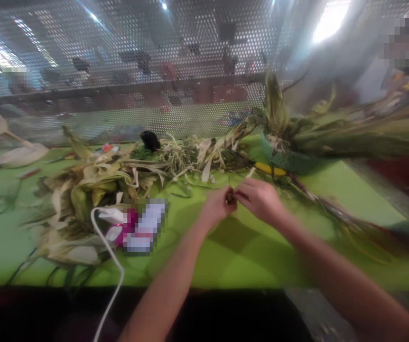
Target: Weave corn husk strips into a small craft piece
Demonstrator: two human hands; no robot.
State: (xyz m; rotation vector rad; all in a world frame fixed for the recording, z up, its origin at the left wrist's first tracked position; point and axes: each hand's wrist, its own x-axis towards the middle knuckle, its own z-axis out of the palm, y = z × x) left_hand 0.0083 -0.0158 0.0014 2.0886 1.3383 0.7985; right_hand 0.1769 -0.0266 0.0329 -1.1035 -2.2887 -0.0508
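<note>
Both my hands meet over the green table (247,247), fingertips together. My left hand (216,205) is closed in a pinch on a small dark piece of plant matter (230,198). My right hand (261,199) also pinches that same piece from the other side; a thin stem runs from it toward the right. What exactly the piece is stays blurred. A heap of dried corn husks (94,185) lies to the left of my hands.
A teal basket (293,161) with leafy corn stalks (350,137) stands at the right. A white cable (114,266) runs to a pink and white object (126,228). A perforated metal screen (176,61) backs the table. Another person (404,61) is at the far right.
</note>
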